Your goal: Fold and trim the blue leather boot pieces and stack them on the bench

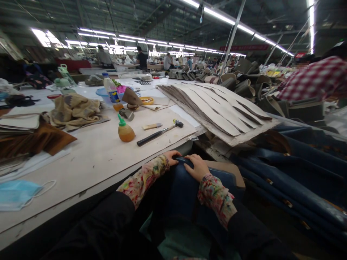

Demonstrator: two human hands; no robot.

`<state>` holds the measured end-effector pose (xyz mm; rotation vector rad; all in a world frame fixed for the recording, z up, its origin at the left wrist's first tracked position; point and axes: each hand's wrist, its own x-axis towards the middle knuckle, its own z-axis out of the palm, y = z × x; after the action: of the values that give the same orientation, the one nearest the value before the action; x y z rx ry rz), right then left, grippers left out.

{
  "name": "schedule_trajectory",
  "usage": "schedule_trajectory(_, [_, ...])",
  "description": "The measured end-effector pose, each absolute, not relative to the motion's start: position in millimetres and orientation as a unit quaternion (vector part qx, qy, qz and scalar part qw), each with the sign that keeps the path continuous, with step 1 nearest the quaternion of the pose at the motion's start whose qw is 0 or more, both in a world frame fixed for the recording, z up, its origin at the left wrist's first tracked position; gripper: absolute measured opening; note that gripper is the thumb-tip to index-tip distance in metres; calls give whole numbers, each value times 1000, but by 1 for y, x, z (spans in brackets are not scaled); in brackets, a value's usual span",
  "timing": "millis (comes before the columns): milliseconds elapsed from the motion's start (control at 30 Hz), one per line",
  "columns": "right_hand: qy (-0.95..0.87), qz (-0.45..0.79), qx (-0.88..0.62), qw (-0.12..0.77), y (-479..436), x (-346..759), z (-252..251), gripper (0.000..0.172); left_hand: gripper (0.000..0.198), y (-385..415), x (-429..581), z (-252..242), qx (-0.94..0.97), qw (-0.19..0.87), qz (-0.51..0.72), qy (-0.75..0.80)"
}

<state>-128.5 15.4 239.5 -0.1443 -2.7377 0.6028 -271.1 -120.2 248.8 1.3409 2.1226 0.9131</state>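
Okay, left grip (170, 157) and right grip (196, 167) were seen narrow over a dark blue fabric panel (184, 191) lying between them; pinch could not be confirmed. Soft, limp piece, best taken by its edge.

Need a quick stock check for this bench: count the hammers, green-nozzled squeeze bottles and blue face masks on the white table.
Hammer: 1
Squeeze bottle with green nozzle: 1
Blue face mask: 1
Total: 3
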Motion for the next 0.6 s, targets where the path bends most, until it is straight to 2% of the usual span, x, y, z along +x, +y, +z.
schedule_trajectory(267, [-965,211,-54,146,16,-128,237,30,38,-96,-278,256,597,169,140,772])
schedule_trajectory(600, [-963,230,-56,126,19,-129,237,27,26,-105,-275,260,633,118,98,758])
